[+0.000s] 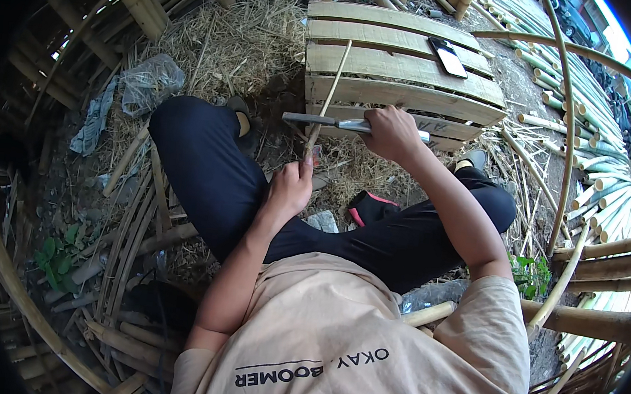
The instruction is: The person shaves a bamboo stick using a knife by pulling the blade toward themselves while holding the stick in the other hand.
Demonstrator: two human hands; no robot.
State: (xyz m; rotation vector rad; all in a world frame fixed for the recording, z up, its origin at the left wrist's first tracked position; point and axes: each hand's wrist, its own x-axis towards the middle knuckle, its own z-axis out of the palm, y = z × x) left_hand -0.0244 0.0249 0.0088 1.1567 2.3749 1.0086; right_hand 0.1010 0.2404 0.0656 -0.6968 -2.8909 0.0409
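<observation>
My left hand (pixel 290 193) is closed round the lower end of a thin bamboo stick (pixel 334 84). The stick slants up and away from me, its far end over a slatted wooden crate (pixel 373 35). In my right hand (pixel 393 135) is a long knife (pixel 314 119), gripped by its handle, with the pale handle end sticking out past my fist. The blade points left and lies across the stick, a little beyond my left fingers. Both hands are between my spread knees, just this side of the crate.
A phone (pixel 451 59) lies on the crate. Dry shavings (pixel 223 49) cover the ground beyond my left knee, near a clear plastic bag (pixel 152 84). A black and pink cloth item (pixel 374 209) lies between my legs. Bamboo poles (pixel 599 175) are stacked at right.
</observation>
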